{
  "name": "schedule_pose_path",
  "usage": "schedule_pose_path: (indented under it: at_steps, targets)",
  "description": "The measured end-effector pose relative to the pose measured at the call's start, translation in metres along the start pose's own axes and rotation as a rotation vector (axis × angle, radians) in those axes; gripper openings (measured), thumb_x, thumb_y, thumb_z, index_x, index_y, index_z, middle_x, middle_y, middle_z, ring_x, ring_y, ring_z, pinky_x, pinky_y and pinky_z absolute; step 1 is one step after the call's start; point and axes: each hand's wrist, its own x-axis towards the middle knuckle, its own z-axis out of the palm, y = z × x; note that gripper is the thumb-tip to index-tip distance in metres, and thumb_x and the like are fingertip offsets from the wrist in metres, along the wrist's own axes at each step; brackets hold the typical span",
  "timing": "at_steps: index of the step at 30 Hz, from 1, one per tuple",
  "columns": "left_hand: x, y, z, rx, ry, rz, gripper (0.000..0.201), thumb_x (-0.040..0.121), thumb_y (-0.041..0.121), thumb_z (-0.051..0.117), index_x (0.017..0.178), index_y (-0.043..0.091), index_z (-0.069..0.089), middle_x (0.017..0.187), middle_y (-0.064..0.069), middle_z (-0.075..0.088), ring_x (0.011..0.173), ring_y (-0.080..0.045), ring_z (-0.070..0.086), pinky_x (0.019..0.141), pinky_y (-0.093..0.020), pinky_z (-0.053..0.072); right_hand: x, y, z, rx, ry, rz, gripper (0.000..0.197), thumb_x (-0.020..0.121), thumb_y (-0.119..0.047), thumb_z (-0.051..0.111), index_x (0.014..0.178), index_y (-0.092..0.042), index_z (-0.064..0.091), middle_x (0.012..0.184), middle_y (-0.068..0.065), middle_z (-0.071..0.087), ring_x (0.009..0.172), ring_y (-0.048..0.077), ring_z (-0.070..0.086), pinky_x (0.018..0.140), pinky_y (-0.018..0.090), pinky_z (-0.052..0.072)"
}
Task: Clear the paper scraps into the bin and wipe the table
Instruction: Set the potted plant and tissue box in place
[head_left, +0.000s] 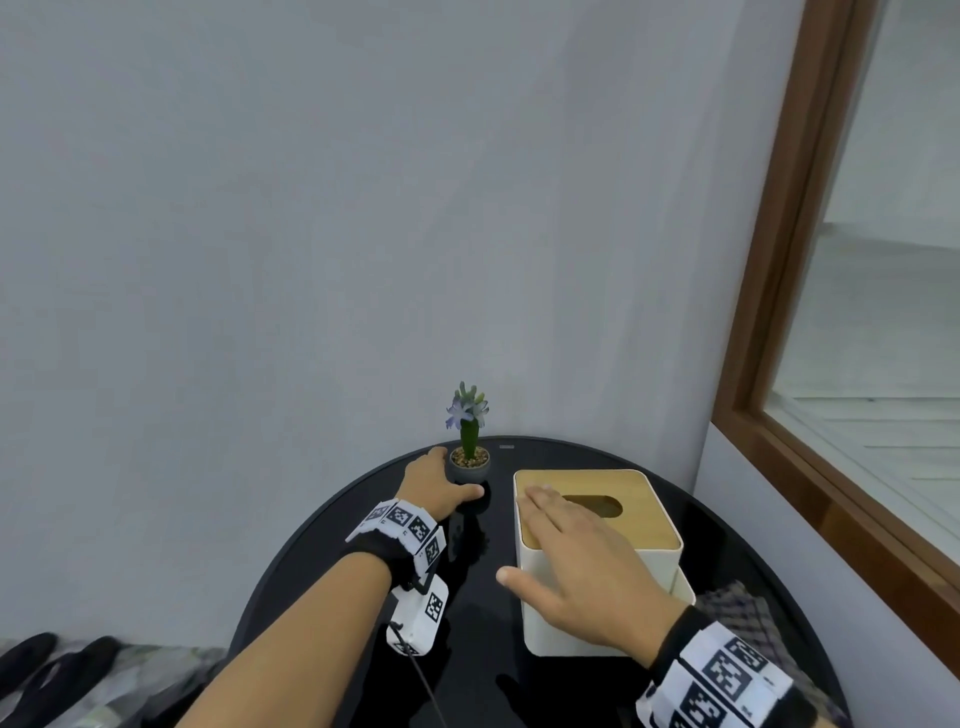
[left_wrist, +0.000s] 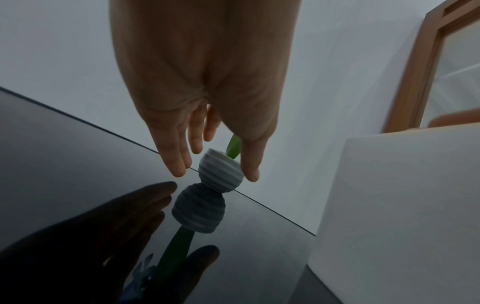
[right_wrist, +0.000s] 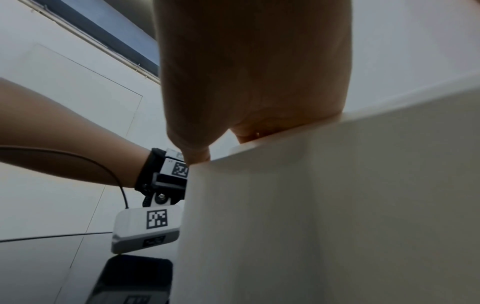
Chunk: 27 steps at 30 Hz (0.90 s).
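A round, glossy black table (head_left: 483, 597) stands in a corner. At its far edge, a small grey ribbed pot (head_left: 469, 467) with a flowering plant stands on the surface. My left hand (head_left: 453, 474) straddles the pot (left_wrist: 221, 170): the thumb lies against its right side, and nearly straight fingers (left_wrist: 179, 164) sit just off its left. My right hand (head_left: 522, 535) lies flat on the wooden lid of a white tissue box (head_left: 597, 582), with the thumb down the box's left side. No paper scraps or bin show in any view.
A dark checked cloth (head_left: 743, 613) lies on the table right of the tissue box. The wall runs close behind the table, and a wood-framed window (head_left: 779, 260) is on the right. Dark footwear (head_left: 52, 670) lies on the floor at lower left.
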Motion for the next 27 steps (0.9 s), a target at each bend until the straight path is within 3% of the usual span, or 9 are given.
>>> schedule_pose_path:
  at_steps: [9,11,13,15,27]
  targets:
    - [0.021,0.004,0.008,-0.024,0.002,-0.006,0.072,0.072,0.040,0.080,0.130,0.010,0.051,0.130,-0.007,0.059,0.123,-0.024,0.053,0.097,-0.027,0.040,0.003,0.000,0.008,-0.040,0.021,-0.013,0.084,0.090,-0.066,0.027,0.153,-0.016,0.006,0.162,0.001,0.004,0.148,0.015,0.002,0.109,0.024,-0.004]
    - [0.024,0.003,0.008,-0.035,0.003,-0.007,0.070,0.072,0.039,0.081,0.130,0.011,0.052,0.128,-0.007,0.060,0.121,-0.023,0.054,0.093,-0.025,0.040,0.004,0.000,0.011,-0.064,0.048,-0.001,0.084,0.088,-0.066,0.031,0.152,-0.013,0.020,0.159,0.004,0.019,0.147,0.017,0.017,0.110,0.028,0.005]
    - [0.028,0.003,0.009,-0.047,-0.002,-0.003,0.068,0.071,0.038,0.081,0.127,0.011,0.053,0.125,-0.006,0.061,0.117,-0.022,0.056,0.089,-0.023,0.039,0.003,-0.001,0.012,-0.110,0.013,0.043,0.081,0.083,-0.067,0.039,0.141,-0.011,0.046,0.146,0.007,0.047,0.134,0.019,0.044,0.104,0.030,0.026]
    - [0.031,0.003,0.010,-0.047,-0.010,0.004,0.066,0.071,0.038,0.081,0.126,0.012,0.055,0.123,-0.006,0.063,0.115,-0.021,0.057,0.088,-0.022,0.039,0.003,0.000,0.014,-0.120,0.017,0.069,0.078,0.079,-0.068,0.044,0.131,-0.011,0.058,0.134,0.005,0.059,0.123,0.017,0.056,0.098,0.029,0.036]
    - [0.034,-0.002,0.009,0.003,0.014,0.007,0.057,0.068,0.040,0.082,0.115,0.015,0.062,0.113,-0.004,0.066,0.109,-0.021,0.059,0.087,-0.024,0.040,0.002,-0.003,0.014,-0.175,0.032,0.093,0.078,0.075,-0.067,0.046,0.127,-0.011,0.061,0.131,0.005,0.061,0.121,0.017,0.058,0.097,0.029,0.040]
